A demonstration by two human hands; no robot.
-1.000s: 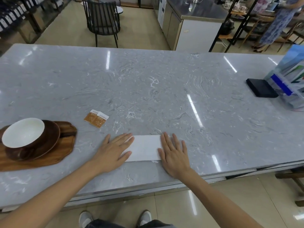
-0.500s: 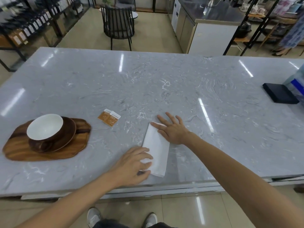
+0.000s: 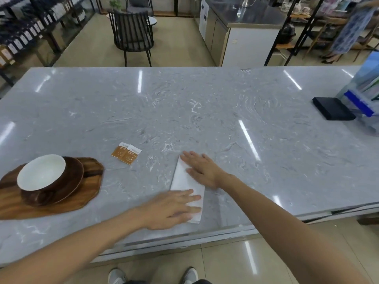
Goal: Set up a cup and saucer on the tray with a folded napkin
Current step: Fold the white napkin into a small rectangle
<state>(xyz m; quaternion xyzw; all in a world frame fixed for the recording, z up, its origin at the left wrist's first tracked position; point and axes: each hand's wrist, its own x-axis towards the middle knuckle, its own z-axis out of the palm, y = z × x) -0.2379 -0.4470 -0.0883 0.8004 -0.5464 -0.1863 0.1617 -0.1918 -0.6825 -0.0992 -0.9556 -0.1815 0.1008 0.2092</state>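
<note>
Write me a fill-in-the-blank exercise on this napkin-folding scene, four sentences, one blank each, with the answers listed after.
1. Both hands, the left hand and the right hand, press flat on the white ____.
2. The cup sits on a brown ____, which rests on the wooden tray.
3. The number of sugar packets lying beyond the napkin is ____.
4. The napkin lies on the ____ countertop, not on the tray.

Missing words: napkin; saucer; two; marble
</note>
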